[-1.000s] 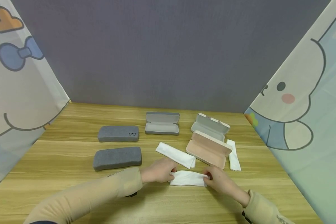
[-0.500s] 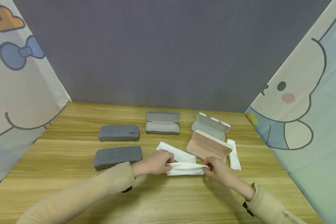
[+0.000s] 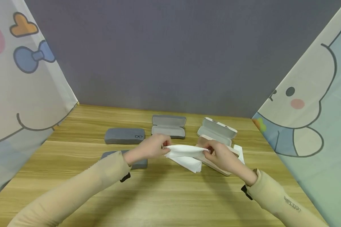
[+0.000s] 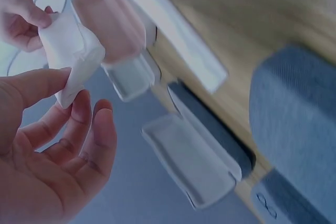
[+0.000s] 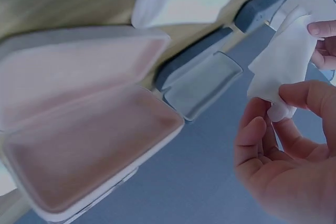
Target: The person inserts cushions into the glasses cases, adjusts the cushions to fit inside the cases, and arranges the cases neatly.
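Note:
My left hand (image 3: 152, 146) and right hand (image 3: 223, 157) pinch opposite ends of a folded white cloth (image 3: 186, 150), stretched level between them above the table. In both wrist views, thumb and fingertips grip the ends of the cloth. Below it lies a second folded white cloth (image 3: 192, 164), partly covered in the head view. An open glasses case with a pink lining (image 5: 94, 150) sits beneath my right hand, which hides much of it from the head camera. Nearest my left hand is a closed dark grey glasses case (image 3: 141, 164), half covered by that arm.
Another closed grey case (image 3: 123, 135), with a glasses mark, lies at left. Farther back stand an open grey case (image 3: 168, 130) and an open pale-lined case (image 3: 216, 134). A third white cloth (image 3: 239, 153) lies at right. A grey panel (image 3: 170, 56) rises behind the table.
Both hands have raised the white cloth from the table and moved it away from me, over the second cloth and the pink-lined case. The head view has shifted slightly.

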Tool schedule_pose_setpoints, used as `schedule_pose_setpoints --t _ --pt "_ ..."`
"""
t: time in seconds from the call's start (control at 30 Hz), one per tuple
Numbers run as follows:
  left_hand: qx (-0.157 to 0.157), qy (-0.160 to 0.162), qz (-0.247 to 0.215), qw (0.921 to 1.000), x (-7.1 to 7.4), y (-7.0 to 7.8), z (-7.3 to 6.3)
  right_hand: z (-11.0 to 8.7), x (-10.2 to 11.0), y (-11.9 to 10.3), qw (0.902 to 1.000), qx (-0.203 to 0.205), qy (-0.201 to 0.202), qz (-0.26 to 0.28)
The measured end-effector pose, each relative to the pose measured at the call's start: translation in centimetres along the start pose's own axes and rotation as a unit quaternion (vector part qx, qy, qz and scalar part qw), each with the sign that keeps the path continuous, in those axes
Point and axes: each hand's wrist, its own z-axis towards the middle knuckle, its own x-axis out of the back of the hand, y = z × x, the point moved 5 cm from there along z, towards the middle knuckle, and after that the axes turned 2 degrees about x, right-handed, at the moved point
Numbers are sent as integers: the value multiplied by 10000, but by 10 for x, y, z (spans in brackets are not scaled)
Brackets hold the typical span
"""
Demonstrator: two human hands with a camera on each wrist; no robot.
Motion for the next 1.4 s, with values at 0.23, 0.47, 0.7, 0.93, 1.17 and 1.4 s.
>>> schedule_pose_setpoints --t 0.23,0.47,0.7,0.93,1.17,1.4 --pt "39 481 -143 9987 21 -19 11 29 0 1 9994 76 55 336" --pt "356 781 -433 9954 38 -37 26 57 1 5 9985 -362 272 306" --pt "524 1075 -480 9917 45 -55 39 85 -5 10 9932 -979 -70 623" --pt "933 1202 -527 9869 45 -73 51 110 -13 15 9912 -1131 -191 664" --pt "1402 1066 -659 9822 42 -85 63 125 -19 23 9915 -1217 -269 381" --pt "1881 1048 -711 9739 39 -93 69 136 -29 31 9878 -1396 -477 503"
